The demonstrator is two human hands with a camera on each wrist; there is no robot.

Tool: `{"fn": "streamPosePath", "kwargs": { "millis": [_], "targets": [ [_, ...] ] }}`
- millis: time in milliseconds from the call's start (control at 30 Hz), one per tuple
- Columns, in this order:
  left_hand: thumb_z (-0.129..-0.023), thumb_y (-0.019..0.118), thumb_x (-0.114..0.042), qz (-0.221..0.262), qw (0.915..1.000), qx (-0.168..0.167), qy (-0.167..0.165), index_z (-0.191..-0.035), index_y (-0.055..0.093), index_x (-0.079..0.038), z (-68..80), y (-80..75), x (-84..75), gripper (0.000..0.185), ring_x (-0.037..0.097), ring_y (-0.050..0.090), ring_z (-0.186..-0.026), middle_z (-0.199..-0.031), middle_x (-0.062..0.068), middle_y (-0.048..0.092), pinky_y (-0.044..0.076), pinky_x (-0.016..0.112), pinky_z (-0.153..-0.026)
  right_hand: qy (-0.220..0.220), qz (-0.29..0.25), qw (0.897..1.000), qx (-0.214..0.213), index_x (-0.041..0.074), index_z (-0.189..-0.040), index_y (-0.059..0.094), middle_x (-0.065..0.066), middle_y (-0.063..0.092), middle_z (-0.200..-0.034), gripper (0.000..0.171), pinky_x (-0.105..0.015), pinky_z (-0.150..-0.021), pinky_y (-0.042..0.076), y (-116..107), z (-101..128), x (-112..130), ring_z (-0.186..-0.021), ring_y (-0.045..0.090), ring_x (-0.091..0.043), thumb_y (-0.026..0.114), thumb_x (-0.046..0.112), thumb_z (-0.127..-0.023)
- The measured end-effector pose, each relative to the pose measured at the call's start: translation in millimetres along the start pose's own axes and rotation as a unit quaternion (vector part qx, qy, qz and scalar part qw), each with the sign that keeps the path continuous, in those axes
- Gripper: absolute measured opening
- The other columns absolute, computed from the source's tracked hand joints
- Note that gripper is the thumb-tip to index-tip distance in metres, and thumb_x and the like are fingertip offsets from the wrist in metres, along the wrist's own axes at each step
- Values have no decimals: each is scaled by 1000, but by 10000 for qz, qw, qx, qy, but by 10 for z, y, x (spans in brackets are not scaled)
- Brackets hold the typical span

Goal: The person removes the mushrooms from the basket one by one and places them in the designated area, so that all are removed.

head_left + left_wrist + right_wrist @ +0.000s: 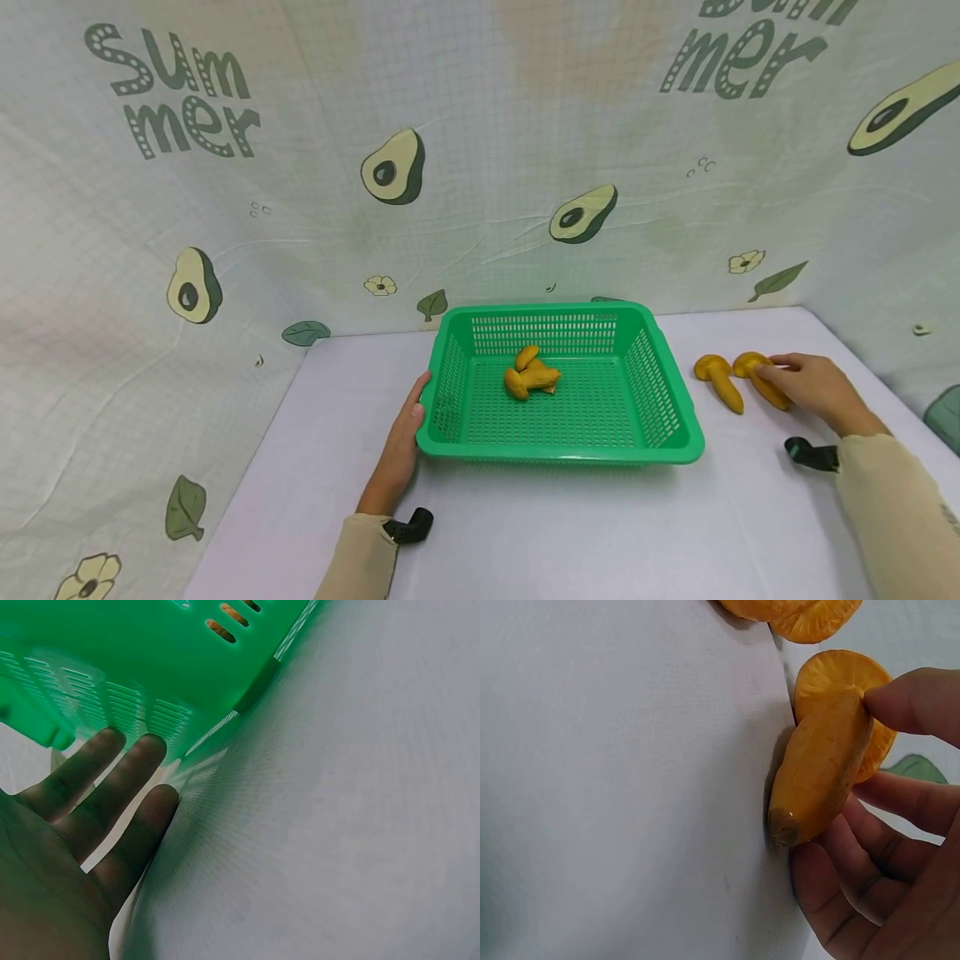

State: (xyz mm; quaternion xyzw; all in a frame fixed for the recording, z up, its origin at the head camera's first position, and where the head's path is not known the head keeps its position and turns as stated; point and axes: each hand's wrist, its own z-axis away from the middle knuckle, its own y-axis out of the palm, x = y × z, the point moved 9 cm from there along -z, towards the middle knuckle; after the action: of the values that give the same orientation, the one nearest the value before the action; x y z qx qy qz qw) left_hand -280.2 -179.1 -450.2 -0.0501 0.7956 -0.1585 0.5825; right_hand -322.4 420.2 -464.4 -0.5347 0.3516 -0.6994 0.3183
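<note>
Right hand [820, 388] pinches the nearest mushroom [819, 769] and should raise it clear of the second mushroom [723, 385] on the hand's left.

Bright, even head view, dimmer left wrist view, soft shadows

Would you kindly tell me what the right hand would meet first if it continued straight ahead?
Past the held mushroom, the right hand would probably meet the neighbouring mushroom first, though depth is unclear.
</note>
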Motion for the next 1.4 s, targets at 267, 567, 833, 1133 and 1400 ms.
{"fn": "streamPosePath", "kwargs": {
  "millis": [267, 567, 833, 1133, 1400],
  "targets": [
    [-111, 23, -33, 104, 9998, -3, 139, -161, 23, -21, -5, -12, 67, 51, 21, 12, -151, -165, 1, 20, 7, 55, -119, -10, -50, 9999, 89, -22, -137, 36, -42, 42, -125, 90, -69, -87, 42, 20, -16, -14, -105, 43, -52, 42, 61, -101],
    [-111, 22, -37, 103, 9999, 45, 98, -161, 22, -23, -10, 6, 44, 52, 20, 12, -151, -165, 0, 19, 8, 54, -119, 42, -45, 10000, 2, -22, -136, 38, -41, 48, -120, 80, -63, -82, 46, -105, 50, -1, -100, 48, -50, 42, 52, -104],
    [-111, 24, -32, 138, 9999, -2, 82, -161, 23, -21, -5, -6, 41, 51, 21, 12, -151, -165, 1, 19, 7, 55, -119, 136, -576, 9959, -685, -13, -140, 40, -39, 45, -128, 80, -58, -77, 50, -365, 158, 145, -103, 53, -50, 39, 57, -102],
    [-111, 22, -37, 146, 9999, 1, 66, -161, 22, -24, -2, -23, 74, 52, 21, 11, -151, -165, -1, 18, 7, 56, -119, -484, -1411, 9865, -678, -8, -144, 43, -32, 53, -131, 82, -37, -77, 56, -401, 175, 720, -109, 57, -43, 39, 62, -101],
    [-112, 21, -29, 109, 9999, -8, 10, -161, 21, -18, -9, -10, 77, 51, 23, 11, -151, -165, 3, 18, 8, 55, -119, -865, -1810, 9786, -454, 2, -145, 46, -24, 55, -133, 75, -15, -72, 51, -410, 184, 1195, -101, 62, -22, 43, 62, -100]
  ]
}}
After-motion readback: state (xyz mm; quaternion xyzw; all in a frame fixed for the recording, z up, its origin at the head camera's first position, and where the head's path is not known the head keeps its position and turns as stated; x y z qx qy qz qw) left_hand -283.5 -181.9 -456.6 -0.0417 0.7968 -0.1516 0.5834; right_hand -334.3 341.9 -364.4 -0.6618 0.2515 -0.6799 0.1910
